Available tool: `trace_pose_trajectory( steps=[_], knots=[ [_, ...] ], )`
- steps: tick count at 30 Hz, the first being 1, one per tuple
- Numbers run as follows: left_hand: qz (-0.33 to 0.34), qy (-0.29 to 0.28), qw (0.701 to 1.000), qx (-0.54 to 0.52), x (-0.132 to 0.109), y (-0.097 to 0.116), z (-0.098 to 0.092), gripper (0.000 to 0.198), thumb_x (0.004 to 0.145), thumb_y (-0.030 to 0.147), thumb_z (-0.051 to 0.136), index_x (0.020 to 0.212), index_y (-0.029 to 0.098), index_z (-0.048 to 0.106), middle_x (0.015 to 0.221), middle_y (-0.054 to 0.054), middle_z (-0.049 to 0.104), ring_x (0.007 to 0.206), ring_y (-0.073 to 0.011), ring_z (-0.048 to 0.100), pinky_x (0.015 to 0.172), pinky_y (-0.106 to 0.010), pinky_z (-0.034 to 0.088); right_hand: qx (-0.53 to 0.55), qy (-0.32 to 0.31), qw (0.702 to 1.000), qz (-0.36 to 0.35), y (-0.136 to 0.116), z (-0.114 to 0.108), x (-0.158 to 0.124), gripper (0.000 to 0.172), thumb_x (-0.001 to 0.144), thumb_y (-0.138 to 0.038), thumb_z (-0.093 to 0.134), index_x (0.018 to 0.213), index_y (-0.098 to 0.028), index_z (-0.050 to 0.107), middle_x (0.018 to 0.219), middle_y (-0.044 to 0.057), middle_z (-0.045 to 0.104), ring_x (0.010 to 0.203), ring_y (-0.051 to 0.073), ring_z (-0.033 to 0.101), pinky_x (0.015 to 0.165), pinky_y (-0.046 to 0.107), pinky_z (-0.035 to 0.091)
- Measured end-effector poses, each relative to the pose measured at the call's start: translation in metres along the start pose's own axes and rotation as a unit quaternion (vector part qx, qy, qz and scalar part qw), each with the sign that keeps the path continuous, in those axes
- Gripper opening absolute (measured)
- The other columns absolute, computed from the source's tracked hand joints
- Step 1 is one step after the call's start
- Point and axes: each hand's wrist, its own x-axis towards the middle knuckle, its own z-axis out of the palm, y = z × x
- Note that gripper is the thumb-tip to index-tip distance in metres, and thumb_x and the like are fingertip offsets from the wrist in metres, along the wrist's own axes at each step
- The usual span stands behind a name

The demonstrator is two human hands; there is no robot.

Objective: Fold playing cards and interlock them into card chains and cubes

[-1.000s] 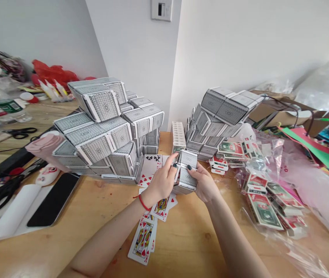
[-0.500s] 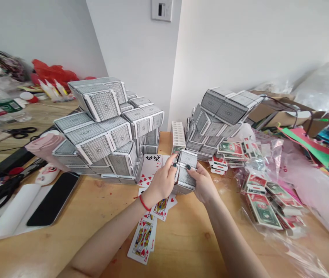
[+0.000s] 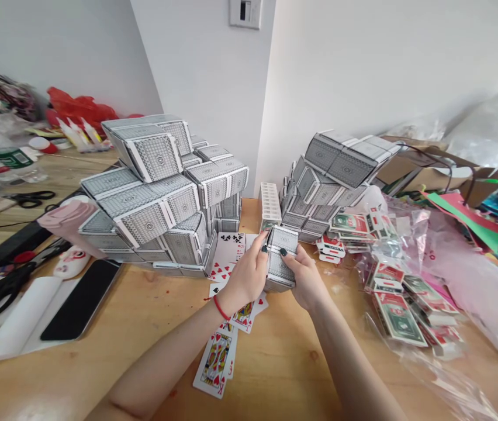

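Between my two hands is a small box made of playing cards [image 3: 281, 270], its grey patterned card backs facing out. My left hand [image 3: 249, 270] grips its left side, with the thumb along the top edge. From the right, my right hand [image 3: 307, 273] holds it with the thumb pressed on the upper face. Loose playing cards [image 3: 214, 359], among them a king of hearts, lie face up under and beside my left forearm. Stacked card boxes [image 3: 150, 204] of the same pattern stand to the left, and another stack [image 3: 336, 166] rises at the back right.
A column of cards [image 3: 270, 202] stands behind my hands. Packed card decks [image 3: 398, 318] and clear plastic wrap lie at the right. On the left are a black phone [image 3: 81, 301], scissors [image 3: 1, 292], a white mouse [image 3: 72, 262] and glue bottles [image 3: 80, 134].
Both hands keep their grip on the card box, which has tilted slightly. The right thumb has shifted a little to the left on its face.
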Motion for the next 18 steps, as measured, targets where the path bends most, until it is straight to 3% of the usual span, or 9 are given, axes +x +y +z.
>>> trace_pose_trajectory(
  steps=[8, 18],
  knots=[
    [-0.011, -0.020, 0.999, 0.040, -0.0026, 0.0067, -0.0050, 0.049, 0.090, 0.023, 0.023, 0.138, 0.021, 0.024, 0.139, -0.006, 0.039, 0.123, -0.0196, 0.042, 0.101, -0.036, 0.035, 0.028, 0.014, 0.999, 0.036, -0.0034, -0.0007, 0.0005, 0.027, 0.058, -0.022, 0.071, 0.082, -0.021, 0.057, 0.077, 0.001, 0.069, 0.077, 0.022, 0.064, 0.068, 0.034, 0.050],
    [-0.019, -0.048, 0.997, 0.057, -0.0028, 0.0101, -0.0102, 0.048, 0.090, 0.026, 0.023, 0.138, 0.020, 0.025, 0.135, -0.007, 0.045, 0.115, -0.0215, 0.050, 0.093, -0.036, 0.040, 0.025, 0.034, 0.998, 0.055, -0.0051, -0.0014, 0.0012, 0.030, 0.056, -0.022, 0.071, 0.084, -0.020, 0.057, 0.072, 0.000, 0.068, 0.075, 0.022, 0.064, 0.066, 0.033, 0.050]
  ],
)
